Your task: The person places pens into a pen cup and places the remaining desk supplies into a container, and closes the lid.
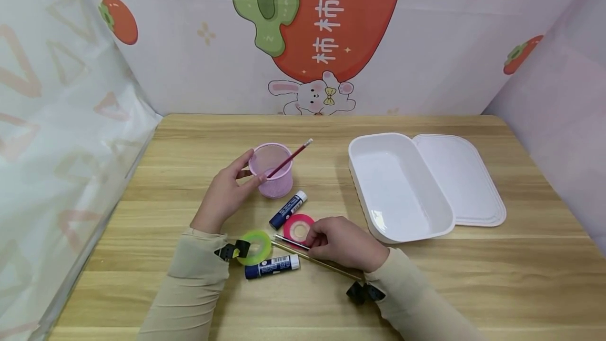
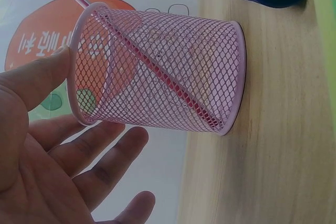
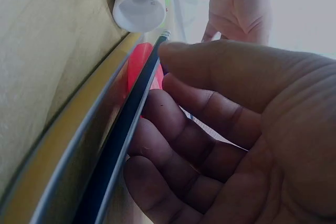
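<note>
My left hand (image 1: pixel 222 196) holds a pink mesh pen cup (image 1: pixel 276 187) by its rim, thumb on one side and fingers on the other. The cup stands upright on the table, with a red pencil (image 1: pixel 293 158) leaning inside, eraser end up. In the right wrist view, the thumb and fingers of my right hand (image 3: pixel 210 114) pinch a dark pencil (image 3: pixel 131 108) near its eraser end. Beside it lies a gold-coloured pencil (image 1: pixel 326 266). The dark pencil overlaps a pink tape roll (image 1: pixel 288 227) in the head view.
One blue glue stick (image 1: pixel 285 213) lies between cup and pink tape; another glue stick (image 1: pixel 270 268) lies nearer me, beside a yellow-green tape roll (image 1: pixel 256 234). On the right stands a white plastic box (image 1: pixel 402 193), its lid (image 1: pixel 466 183) beside it on the wooden table (image 1: pixel 530 278).
</note>
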Demonstrator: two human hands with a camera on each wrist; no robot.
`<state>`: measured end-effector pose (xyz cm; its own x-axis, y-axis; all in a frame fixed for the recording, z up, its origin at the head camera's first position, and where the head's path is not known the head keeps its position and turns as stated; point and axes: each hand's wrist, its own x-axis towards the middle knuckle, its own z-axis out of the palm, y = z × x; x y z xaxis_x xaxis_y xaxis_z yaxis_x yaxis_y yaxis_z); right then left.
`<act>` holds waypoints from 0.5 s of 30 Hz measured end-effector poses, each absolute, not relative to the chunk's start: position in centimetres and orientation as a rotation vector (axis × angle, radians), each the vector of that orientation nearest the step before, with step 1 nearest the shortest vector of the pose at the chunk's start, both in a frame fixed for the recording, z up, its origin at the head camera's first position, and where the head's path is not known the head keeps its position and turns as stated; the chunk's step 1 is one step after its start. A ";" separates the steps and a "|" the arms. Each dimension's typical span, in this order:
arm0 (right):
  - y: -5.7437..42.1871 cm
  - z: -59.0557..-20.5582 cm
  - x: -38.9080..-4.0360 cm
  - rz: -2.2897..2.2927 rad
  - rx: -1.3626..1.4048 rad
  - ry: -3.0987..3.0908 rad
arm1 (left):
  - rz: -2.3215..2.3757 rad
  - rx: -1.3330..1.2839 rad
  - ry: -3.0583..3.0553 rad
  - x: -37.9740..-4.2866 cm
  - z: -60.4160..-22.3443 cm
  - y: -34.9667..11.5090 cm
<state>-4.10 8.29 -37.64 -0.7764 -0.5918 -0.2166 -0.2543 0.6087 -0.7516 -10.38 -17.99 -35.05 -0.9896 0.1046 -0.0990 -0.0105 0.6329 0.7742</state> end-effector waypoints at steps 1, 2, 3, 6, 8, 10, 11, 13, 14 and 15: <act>8.3 -37.7 -4.1 -1.007 -0.676 2.391 | 1.288 0.078 2.715 -10.4 -35.1 -18.0; 8.3 -37.7 -4.1 -1.002 -0.677 2.392 | 1.286 0.079 2.716 -10.4 -35.1 -18.0; 8.3 -37.8 -4.1 -0.997 -0.677 2.392 | 1.283 0.080 2.718 -10.4 -35.1 -18.0; 8.3 -37.8 -4.1 -0.988 -0.672 2.394 | 1.278 0.082 2.722 -10.4 -35.1 -18.0; 8.2 -37.9 -4.1 -0.984 -0.675 2.398 | 1.274 0.082 2.724 -10.4 -35.1 -18.0; 8.2 -38.0 -4.1 -0.984 -0.682 2.401 | 1.274 0.077 2.721 -10.4 -35.1 -17.9; 8.2 -38.0 -4.1 -0.984 -0.683 2.402 | 1.273 0.075 2.721 -10.4 -35.2 -18.0; 8.2 -38.1 -4.1 -0.990 -0.680 2.406 | 1.276 0.074 2.720 -10.4 -35.2 -18.0; 8.2 -38.2 -4.1 -0.991 -0.677 2.408 | 1.277 0.076 2.721 -10.4 -35.2 -18.0; 8.2 -38.2 -4.1 -0.992 -0.673 2.410 | 1.280 0.077 2.722 -10.4 -35.2 -18.0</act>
